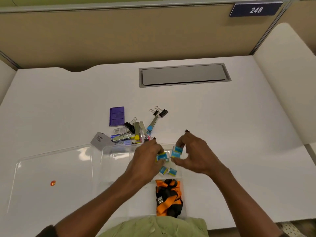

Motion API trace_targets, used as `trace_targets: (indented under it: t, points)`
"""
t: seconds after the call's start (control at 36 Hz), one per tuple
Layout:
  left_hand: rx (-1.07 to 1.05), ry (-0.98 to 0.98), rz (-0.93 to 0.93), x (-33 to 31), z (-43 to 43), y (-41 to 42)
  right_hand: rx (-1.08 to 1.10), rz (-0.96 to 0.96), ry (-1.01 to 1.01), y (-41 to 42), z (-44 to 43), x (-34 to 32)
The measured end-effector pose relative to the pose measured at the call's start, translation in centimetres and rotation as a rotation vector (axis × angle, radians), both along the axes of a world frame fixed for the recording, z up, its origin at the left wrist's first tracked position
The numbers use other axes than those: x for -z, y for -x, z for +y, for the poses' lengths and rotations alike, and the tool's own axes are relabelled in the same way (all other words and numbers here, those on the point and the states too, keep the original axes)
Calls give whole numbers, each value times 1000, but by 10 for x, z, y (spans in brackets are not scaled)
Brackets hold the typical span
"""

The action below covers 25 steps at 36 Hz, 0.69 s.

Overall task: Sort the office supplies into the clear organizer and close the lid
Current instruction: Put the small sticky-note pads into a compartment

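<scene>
While my left hand (148,156) pinches one blue box (162,157) and my right hand (193,151) clamps two more (176,152) above the organizer (118,151), they seem light, stiff and slick, best held by the flat sides. Two already lie inside (168,170), beyond the lanyard (168,197). Staplers (136,132) and clips (160,112) wait on the white tabletop (239,125); the lid (51,168) lies open, left.

Bright even light; lid (51,168) glare; edges bowed; hands motion-blurred.
</scene>
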State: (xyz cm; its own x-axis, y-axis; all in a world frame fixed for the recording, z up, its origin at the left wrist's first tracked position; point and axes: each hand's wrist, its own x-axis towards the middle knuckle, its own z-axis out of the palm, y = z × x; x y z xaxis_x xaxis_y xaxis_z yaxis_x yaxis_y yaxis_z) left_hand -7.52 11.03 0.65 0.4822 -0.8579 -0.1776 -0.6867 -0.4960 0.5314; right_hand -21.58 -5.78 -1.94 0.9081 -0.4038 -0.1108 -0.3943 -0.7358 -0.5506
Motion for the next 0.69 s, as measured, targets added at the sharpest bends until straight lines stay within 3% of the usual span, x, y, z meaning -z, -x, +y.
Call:
trace_targets:
  t: [0.11,0.25,0.42,0.58,0.69]
  points:
    - [56,-93,-6,11,10,19,-22,98,-67,14,20,15]
    - [68,-122,-11,14,5,25,19,32,-143,20,22,13]
    - [7,-114,-51,-3,-16,-5,312,-53,-129,12,-4,4]
    - [-230,-150,-185,-3,-39,-60,351,-29,-141,-25,-20,3]
    - [-370,-249,-174,10,-46,-93,362,-18,-167,-63,-24,12]
